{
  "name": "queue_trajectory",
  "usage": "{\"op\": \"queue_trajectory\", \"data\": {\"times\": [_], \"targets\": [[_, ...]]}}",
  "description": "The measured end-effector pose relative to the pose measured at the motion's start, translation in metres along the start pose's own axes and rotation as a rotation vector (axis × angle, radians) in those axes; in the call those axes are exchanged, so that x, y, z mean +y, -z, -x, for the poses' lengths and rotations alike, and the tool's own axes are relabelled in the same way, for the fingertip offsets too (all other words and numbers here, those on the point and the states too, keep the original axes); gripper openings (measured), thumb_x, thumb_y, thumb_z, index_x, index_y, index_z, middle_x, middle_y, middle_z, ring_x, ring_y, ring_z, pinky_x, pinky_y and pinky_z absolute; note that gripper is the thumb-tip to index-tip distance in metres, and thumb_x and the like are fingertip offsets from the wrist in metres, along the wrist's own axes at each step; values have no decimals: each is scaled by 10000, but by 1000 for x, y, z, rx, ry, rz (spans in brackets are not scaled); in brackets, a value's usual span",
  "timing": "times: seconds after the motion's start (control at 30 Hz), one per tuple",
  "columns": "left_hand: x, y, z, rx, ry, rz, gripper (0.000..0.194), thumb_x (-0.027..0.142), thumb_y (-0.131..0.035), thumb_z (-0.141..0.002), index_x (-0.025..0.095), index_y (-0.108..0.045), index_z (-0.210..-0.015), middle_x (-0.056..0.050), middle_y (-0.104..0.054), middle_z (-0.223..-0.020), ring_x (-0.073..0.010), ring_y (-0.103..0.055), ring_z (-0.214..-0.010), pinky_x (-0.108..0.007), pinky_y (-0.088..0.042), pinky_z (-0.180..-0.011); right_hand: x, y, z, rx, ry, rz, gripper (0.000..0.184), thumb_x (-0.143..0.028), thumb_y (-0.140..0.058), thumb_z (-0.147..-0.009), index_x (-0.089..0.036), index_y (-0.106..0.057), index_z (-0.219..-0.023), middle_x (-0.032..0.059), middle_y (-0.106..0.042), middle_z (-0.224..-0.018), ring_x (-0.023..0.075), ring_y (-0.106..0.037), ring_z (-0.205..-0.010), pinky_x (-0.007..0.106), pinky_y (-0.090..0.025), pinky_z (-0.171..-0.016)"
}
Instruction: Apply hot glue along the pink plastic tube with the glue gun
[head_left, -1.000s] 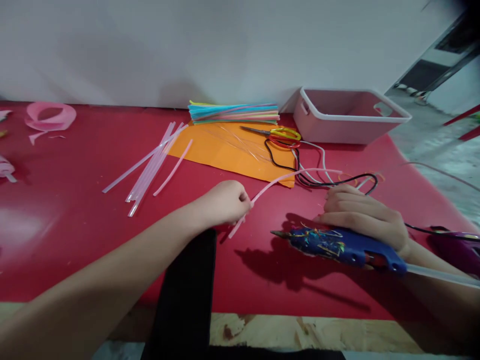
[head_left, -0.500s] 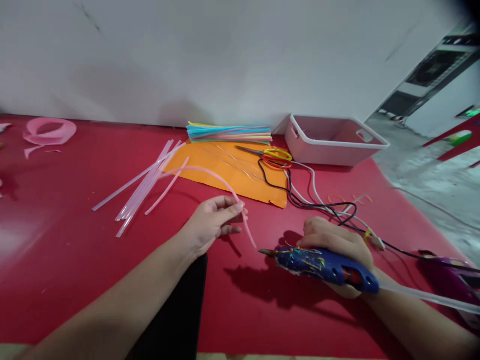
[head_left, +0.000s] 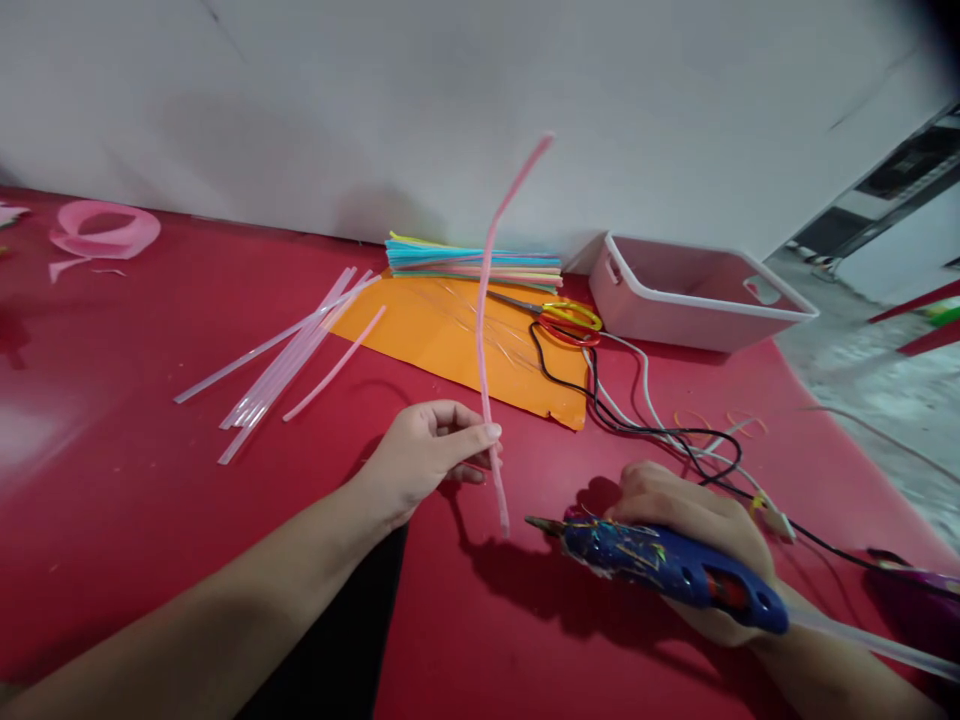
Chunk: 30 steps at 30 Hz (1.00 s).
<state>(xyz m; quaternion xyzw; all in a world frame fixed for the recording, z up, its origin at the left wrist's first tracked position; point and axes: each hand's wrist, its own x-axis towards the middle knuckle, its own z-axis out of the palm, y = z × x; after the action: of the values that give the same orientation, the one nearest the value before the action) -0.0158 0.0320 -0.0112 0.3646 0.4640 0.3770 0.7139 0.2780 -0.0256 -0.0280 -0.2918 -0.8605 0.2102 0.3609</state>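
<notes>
Between thumb and fingers, my left hand point(head_left: 442, 455) pinches a pink pipe cleaner point(head_left: 484, 330) near its lower end. The pipe cleaner stands roughly upright, its top bent to the right. My right hand point(head_left: 697, 535) is wrapped round a blue hot glue gun point(head_left: 652, 565), smeared with dried glue, a clear glue stick point(head_left: 870, 640) poking out of its back. The gun's nozzle points left, a short gap from the pipe cleaner's lower tip. Left of my hands lie several clear glue sticks point(head_left: 281, 365) and a shorter pink pipe cleaner point(head_left: 335, 365).
An orange sheet point(head_left: 420, 330) lies beyond my hands, with scissors point(head_left: 570, 322) on its right and a bundle of coloured pipe cleaners point(head_left: 472, 262) behind. A pink basket point(head_left: 690, 315) stands back right. Black and white cables point(head_left: 637, 425) tangle there. Pink ribbon point(head_left: 105, 232) curls far left.
The pipe cleaner in my left hand has swung from arching leftward to standing upright, and its lower tip has dropped. My right hand and the glue gun sit slightly lower and further right in view.
</notes>
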Motion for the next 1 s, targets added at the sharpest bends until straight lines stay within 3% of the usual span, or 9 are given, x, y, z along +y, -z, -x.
{"op": "queue_trajectory", "data": {"times": [0.17,0.4,0.57,1.0], "targets": [[0,-3,5,-4,-14,-62,234,241,-846,-839,172,-638,-757,-14,-758,-691,-108,-713,-585,-188,-570,-539,5,-3,1,-91,41,-25,320,-452,-552,-1024,-203,-672,-1186,71,-669,-802,221,-612,-698,380,-472,-660],[1,-7,9,-9,-32,-160,213,220,-764,-908,198,-571,-821,21,-712,-682,-150,-760,-571,-199,-563,-468,8,-6,-1,-102,79,-50,340,-477,-502,-1028,-212,-657,-1172,56,-655,-765,212,-581,-659,371,-440,-646],[-1,-6,9,0,-81,-223,210,212,-747,-919,196,-569,-810,17,-703,-674,-135,-737,-549,-193,-566,-454,5,-4,-2,-145,54,-34,400,-545,-458,-1068,-218,-665,-1170,70,-680,-783,219,-603,-688,374,-453,-663],[-6,-5,10,-43,-88,-297,241,275,-730,-946,218,-531,-823,-2,-726,-624,-162,-755,-553,-185,-505,-423,11,-4,4,-213,41,-103,408,-510,-456,-1075,-202,-661,-1249,86,-667,-841,238,-586,-739,409,-451,-705]]}}
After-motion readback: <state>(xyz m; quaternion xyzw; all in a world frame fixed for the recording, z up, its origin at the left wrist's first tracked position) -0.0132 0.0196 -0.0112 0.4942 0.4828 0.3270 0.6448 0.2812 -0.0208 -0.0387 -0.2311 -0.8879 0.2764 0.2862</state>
